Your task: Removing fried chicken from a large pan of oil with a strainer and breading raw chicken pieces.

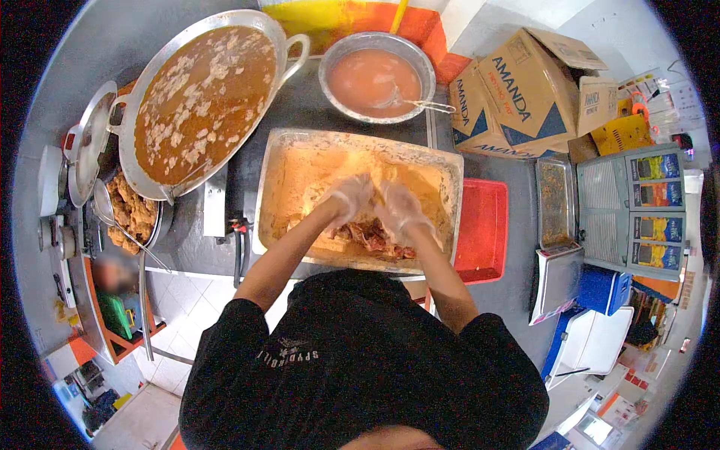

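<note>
A large rectangular metal tray [360, 262] before me holds pale orange breading powder [315, 160]. Reddish pieces of raw meat [377, 236] lie in the powder near the tray's front side. My left hand [351, 194], in a clear plastic glove, is inside the tray above the meat. My right hand [402, 207], gloved the same way, is beside it, close to the meat and powder. The two hands are nearly together, fingers pointing away from me. Whether either one grips powder or meat is hidden by the gloves and blur.
A wide wok [205, 104] of oil with frying pieces stands back left, near fried food [130, 209] under a strainer [104, 202]. Behind the tray is a basin [376, 76] of pinkish liquid with a metal utensil. Cardboard boxes [514, 93] and a red tray [484, 230] are right.
</note>
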The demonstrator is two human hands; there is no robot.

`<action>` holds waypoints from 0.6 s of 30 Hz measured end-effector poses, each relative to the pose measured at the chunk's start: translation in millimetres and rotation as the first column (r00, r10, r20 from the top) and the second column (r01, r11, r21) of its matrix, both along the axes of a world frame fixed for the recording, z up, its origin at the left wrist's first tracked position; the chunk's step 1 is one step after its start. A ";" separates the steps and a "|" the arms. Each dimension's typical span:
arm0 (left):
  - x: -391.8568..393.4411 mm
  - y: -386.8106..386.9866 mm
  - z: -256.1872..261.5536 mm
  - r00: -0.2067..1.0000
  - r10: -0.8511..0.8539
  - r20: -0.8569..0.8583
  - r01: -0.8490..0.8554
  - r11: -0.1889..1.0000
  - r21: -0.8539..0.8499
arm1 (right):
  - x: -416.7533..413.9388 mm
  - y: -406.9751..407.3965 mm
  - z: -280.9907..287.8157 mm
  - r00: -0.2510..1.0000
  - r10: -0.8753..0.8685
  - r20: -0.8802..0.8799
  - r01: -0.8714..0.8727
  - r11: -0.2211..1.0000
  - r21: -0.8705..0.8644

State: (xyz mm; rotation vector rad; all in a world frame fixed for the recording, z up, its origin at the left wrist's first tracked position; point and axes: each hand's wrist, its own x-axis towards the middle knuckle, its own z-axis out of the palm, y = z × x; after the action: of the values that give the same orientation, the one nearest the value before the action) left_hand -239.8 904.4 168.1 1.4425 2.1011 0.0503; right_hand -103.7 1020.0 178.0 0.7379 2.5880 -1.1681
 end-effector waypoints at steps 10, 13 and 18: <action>23.3 -131.7 24.2 0.591 0.727 0.349 -0.739 0.662 -0.125 | 15.8 22.3 46.7 0.965 0.070 0.251 -0.089 0.994 0.066; 29.0 -122.4 15.2 0.121 0.771 0.625 -0.729 0.497 -0.471 | -22.3 29.5 -5.2 0.978 -0.061 0.201 0.122 0.944 -0.307; 28.7 -77.6 -50.1 -0.451 0.401 0.797 -0.776 0.265 -0.572 | -79.6 23.0 -73.8 0.899 0.436 0.052 -0.370 0.816 -0.444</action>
State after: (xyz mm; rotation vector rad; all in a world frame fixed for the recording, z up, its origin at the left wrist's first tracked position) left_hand -211.1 826.8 118.1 -0.3769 1.2597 1.5086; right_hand -183.4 1043.0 104.2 0.1564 2.1012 -1.3925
